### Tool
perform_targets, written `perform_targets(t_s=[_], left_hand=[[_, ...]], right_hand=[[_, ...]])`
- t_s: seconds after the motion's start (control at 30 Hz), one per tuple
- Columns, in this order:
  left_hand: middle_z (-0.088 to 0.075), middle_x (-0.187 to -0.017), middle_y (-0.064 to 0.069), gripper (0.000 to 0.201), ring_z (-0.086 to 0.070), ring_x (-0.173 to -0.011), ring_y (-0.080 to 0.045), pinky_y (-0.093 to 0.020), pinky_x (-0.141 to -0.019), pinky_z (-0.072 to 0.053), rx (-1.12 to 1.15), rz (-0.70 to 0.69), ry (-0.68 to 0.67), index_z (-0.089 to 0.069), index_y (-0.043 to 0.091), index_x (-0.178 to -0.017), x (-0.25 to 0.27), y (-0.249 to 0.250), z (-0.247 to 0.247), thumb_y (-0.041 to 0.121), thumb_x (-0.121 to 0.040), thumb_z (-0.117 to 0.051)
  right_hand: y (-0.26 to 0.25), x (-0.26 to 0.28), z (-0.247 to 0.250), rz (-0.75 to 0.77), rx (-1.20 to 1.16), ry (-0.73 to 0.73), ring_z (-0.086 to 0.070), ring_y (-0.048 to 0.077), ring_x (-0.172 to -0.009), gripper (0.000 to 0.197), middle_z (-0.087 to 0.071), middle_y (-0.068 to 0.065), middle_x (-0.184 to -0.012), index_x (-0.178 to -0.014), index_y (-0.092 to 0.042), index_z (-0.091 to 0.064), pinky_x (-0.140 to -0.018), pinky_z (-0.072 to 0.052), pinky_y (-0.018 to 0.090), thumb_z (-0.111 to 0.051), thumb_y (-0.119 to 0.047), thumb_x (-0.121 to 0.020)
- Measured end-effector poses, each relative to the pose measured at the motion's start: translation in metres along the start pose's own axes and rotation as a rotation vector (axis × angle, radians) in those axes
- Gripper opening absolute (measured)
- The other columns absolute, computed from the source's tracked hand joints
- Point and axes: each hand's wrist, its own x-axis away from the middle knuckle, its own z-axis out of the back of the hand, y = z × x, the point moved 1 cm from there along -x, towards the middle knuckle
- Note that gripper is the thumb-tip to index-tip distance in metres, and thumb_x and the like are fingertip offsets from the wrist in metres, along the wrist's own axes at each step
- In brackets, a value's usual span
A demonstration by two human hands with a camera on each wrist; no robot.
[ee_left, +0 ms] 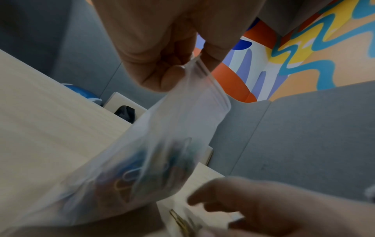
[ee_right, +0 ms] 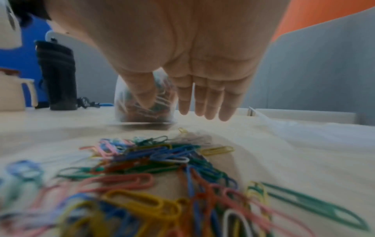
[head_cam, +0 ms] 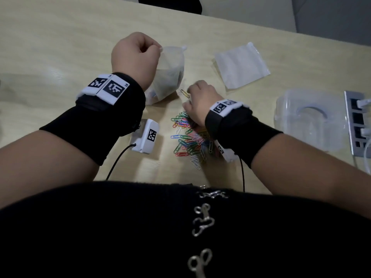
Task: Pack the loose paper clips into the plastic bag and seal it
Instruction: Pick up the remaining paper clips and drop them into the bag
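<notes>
My left hand [head_cam: 138, 55] pinches the top edge of a clear plastic bag [head_cam: 168, 77] and holds it upright on the table; coloured clips show through its lower part [ee_left: 129, 174]. A pile of loose coloured paper clips [head_cam: 188, 137] lies in front of me. My right hand [head_cam: 200, 101] hovers low over the far end of the pile [ee_right: 158, 160], fingers [ee_right: 211, 102] straight and pointing down, holding nothing. One yellow clip [head_cam: 185, 93] lies alone between the bag and the right hand.
A second, flat plastic bag [head_cam: 242, 66] lies at the back right. A clear plastic box [head_cam: 309, 119] and a metal socket strip [head_cam: 357, 121] stand at the right. A black bottle [ee_right: 56, 75] and a cream jug [ee_right: 14, 94] stand far left.
</notes>
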Motion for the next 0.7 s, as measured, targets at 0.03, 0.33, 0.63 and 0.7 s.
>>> perform_targets(t_s=[0.03, 0.33, 0.63, 0.7], left_hand=[[-0.057, -0.064, 0.015, 0.012, -0.049, -0.061, 0.0, -0.021, -0.067, -0.04, -0.004, 0.001, 0.01, -0.063, 0.03, -0.07, -0.001, -0.001, 0.002, 0.026, -0.075, -0.053], [-0.06, -0.069, 0.014, 0.015, -0.054, -0.072, -0.006, -0.025, -0.072, -0.045, -0.019, -0.005, -0.009, -0.065, 0.029, -0.074, 0.0, -0.003, 0.005, 0.025, -0.075, -0.05], [-0.057, -0.063, 0.014, 0.015, -0.05, -0.06, -0.003, -0.026, -0.067, -0.045, -0.009, -0.04, -0.089, -0.063, 0.03, -0.069, 0.02, 0.003, -0.013, 0.024, -0.074, -0.05], [-0.058, -0.064, 0.013, 0.015, -0.05, -0.06, -0.003, -0.027, -0.068, -0.047, -0.014, -0.055, -0.114, -0.061, 0.032, -0.066, 0.026, 0.003, -0.017, 0.024, -0.073, -0.05]], right_hand=[[-0.003, -0.008, -0.001, 0.048, 0.004, -0.06, -0.036, 0.031, -0.135, 0.056, -0.033, 0.01, -0.149, -0.14, -0.012, -0.038, -0.109, -0.035, 0.04, -0.047, -0.041, -0.093], [-0.001, 0.03, -0.046, 0.307, 0.289, -0.266, -0.004, 0.031, -0.148, 0.089, -0.003, -0.003, -0.162, -0.15, -0.03, -0.013, -0.116, -0.022, 0.052, -0.047, -0.072, -0.079], [0.03, 0.07, -0.044, 0.422, 0.278, -0.204, -0.036, 0.038, -0.137, 0.067, -0.037, 0.008, -0.152, -0.141, -0.019, -0.042, -0.107, -0.04, 0.05, -0.062, -0.048, -0.084], [0.037, 0.074, -0.046, 0.474, 0.213, -0.091, -0.056, 0.045, -0.114, 0.049, -0.056, 0.017, -0.133, -0.126, -0.01, -0.059, -0.094, -0.051, 0.05, -0.069, -0.029, -0.082]])
